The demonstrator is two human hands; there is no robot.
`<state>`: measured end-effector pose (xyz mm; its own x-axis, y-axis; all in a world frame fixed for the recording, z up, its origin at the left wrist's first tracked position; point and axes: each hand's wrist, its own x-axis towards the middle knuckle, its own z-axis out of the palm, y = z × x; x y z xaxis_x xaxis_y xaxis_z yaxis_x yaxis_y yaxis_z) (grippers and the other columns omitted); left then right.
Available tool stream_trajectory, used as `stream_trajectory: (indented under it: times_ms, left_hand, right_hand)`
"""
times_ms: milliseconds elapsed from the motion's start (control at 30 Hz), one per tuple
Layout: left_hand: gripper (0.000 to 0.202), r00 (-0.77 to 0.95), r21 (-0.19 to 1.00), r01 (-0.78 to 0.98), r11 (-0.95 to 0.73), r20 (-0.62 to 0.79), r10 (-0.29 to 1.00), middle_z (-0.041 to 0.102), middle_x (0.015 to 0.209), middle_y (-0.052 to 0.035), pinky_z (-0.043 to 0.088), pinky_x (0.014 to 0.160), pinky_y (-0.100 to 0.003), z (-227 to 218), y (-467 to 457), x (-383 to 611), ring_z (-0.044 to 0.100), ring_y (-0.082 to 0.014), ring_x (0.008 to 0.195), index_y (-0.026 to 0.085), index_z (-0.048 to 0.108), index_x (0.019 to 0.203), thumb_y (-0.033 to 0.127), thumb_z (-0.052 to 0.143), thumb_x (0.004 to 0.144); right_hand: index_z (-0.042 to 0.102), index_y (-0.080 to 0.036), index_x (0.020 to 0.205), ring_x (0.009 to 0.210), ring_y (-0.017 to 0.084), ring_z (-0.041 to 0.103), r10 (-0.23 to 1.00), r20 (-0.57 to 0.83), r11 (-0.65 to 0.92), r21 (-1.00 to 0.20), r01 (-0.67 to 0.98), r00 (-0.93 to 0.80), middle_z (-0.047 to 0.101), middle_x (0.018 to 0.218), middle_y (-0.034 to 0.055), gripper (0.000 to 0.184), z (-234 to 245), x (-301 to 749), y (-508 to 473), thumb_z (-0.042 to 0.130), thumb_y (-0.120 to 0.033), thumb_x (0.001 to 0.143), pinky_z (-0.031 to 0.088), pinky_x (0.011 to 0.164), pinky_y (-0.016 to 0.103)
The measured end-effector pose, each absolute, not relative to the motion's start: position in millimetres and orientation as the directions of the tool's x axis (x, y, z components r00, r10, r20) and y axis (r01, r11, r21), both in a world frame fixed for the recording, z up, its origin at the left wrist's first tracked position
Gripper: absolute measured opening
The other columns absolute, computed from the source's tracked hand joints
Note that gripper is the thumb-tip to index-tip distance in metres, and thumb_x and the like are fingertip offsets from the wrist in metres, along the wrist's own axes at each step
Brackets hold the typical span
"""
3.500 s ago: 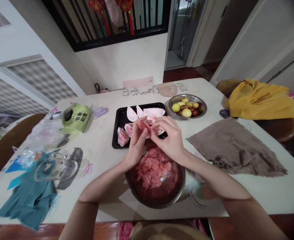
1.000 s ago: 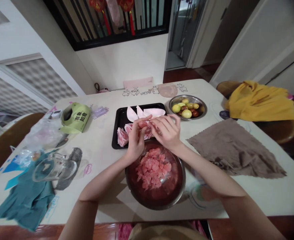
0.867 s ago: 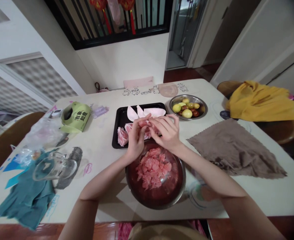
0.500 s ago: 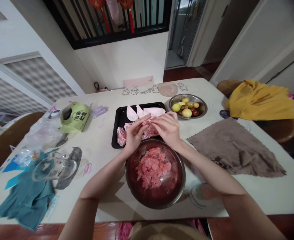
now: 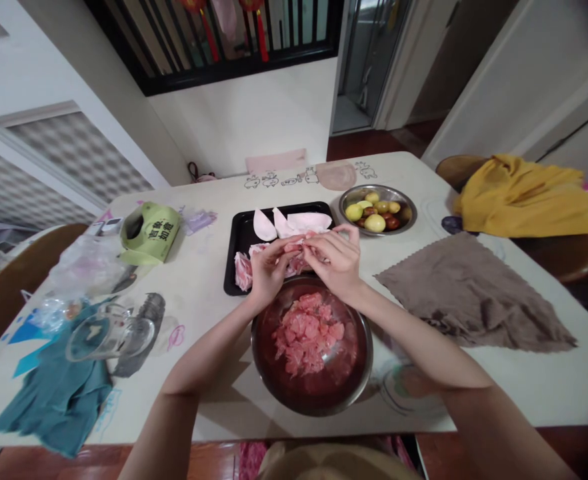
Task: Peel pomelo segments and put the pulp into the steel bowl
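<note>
Left hand (image 5: 268, 268) and right hand (image 5: 336, 259) meet over the tray (image 5: 239, 239) — both pinching what seems a pink segment (image 5: 293, 247).

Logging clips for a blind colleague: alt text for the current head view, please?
A person's left hand and right hand pinch a bit of pink fruit by the far rim of a metal bowl of pulp; behind it, a black tray holds peel and fruit wedges.

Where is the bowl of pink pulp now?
In the head view, the bowl sits lower-centre on the table, just this side of the black tray and left of the brown cloth.
</note>
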<state>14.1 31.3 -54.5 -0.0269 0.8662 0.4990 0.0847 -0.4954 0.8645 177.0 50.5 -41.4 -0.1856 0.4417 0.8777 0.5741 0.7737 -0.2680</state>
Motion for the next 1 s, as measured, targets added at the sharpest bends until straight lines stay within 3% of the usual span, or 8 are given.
stream_trajectory:
  times_ms: [167,333,433,567,667,833,1000]
  left_hand:
    - [0.021,-0.012,0.862,0.057,-0.504,0.506,0.863,0.081,0.108,-0.0065,0.066,0.084,-0.028,-55.5,35.1,9.4,0.078,-0.0162,0.091,0.020,0.078,0.110,0.026,0.074,0.090]
    - [0.018,-0.008,0.865,0.061,-0.498,0.500,0.866,0.080,0.108,-0.0083,0.067,0.085,-0.032,-57.0,39.2,8.5,0.078,-0.0186,0.092,0.018,0.078,0.106,0.026,0.074,0.090]
    - [0.017,0.019,0.856,0.073,-0.511,0.511,0.859,0.079,0.111,-0.0093,0.066,0.088,-0.035,-57.1,40.5,6.7,0.077,-0.0199,0.096,0.018,0.078,0.106,0.025,0.070,0.092]
    - [0.037,0.087,0.821,0.100,-0.562,0.556,0.827,0.079,0.109,-0.0072,0.064,0.086,-0.029,-53.6,41.3,0.0,0.075,-0.0150,0.091,0.022,0.068,0.132,0.022,0.066,0.095]
    - [0.045,0.146,0.791,0.118,-0.601,0.585,0.798,0.078,0.101,-0.0059,0.064,0.081,-0.025,-50.1,42.9,-6.9,0.074,-0.0129,0.084,0.023,0.060,0.141,0.023,0.065,0.096]
    - [0.035,0.224,0.778,0.100,-0.620,0.590,0.776,0.076,0.113,-0.0083,0.063,0.087,-0.027,-48.8,46.3,-11.0,0.075,-0.0148,0.093,0.023,0.065,0.132,0.027,0.065,0.097]
    - [0.020,0.235,0.820,0.083,-0.566,0.536,0.811,0.077,0.119,-0.0113,0.059,0.100,-0.037,-50.5,46.3,-5.2,0.074,-0.0226,0.107,0.020,0.075,0.100,0.037,0.065,0.097]
  right_hand:
    - [0.069,-0.024,0.086,0.074,0.016,0.071,0.549,0.829,0.752,-0.437,0.493,-0.102,0.077,0.081,-0.0034,0.008,-39.3,175.0,48.9,0.066,-0.022,0.093,0.043,0.091,0.039]
    - [0.069,-0.024,0.082,0.070,0.016,0.066,0.632,0.774,0.709,-0.560,0.428,-0.033,0.076,0.078,-0.0033,0.009,-40.2,173.6,51.6,0.068,-0.023,0.090,0.047,0.083,0.037]
    - [0.070,-0.023,0.090,0.077,0.017,0.068,0.596,0.797,0.757,-0.519,0.397,-0.094,0.076,0.084,-0.0007,0.005,-38.3,173.5,52.1,0.066,-0.022,0.093,0.048,0.085,0.037]
    - [0.071,-0.024,0.113,0.096,0.020,0.070,0.524,0.828,0.816,-0.420,0.398,-0.199,0.077,0.102,0.0046,0.018,-34.3,175.1,50.5,0.064,-0.024,0.096,0.050,0.091,0.041]
    - [0.074,-0.026,0.110,0.094,0.020,0.071,0.508,0.826,0.831,-0.394,0.393,-0.246,0.077,0.099,0.0036,0.016,-30.4,179.1,50.7,0.065,-0.025,0.097,0.051,0.089,0.041]
    - [0.075,-0.025,0.105,0.087,0.018,0.071,0.479,0.829,0.855,-0.366,0.369,-0.288,0.077,0.092,0.0019,0.013,-25.3,185.3,51.7,0.065,-0.025,0.097,0.051,0.086,0.040]
    - [0.070,-0.022,0.096,0.084,0.019,0.068,0.468,0.850,0.850,-0.359,0.386,-0.241,0.074,0.088,0.0037,0.012,-30.1,181.4,49.7,0.059,-0.017,0.095,0.054,0.082,0.040]
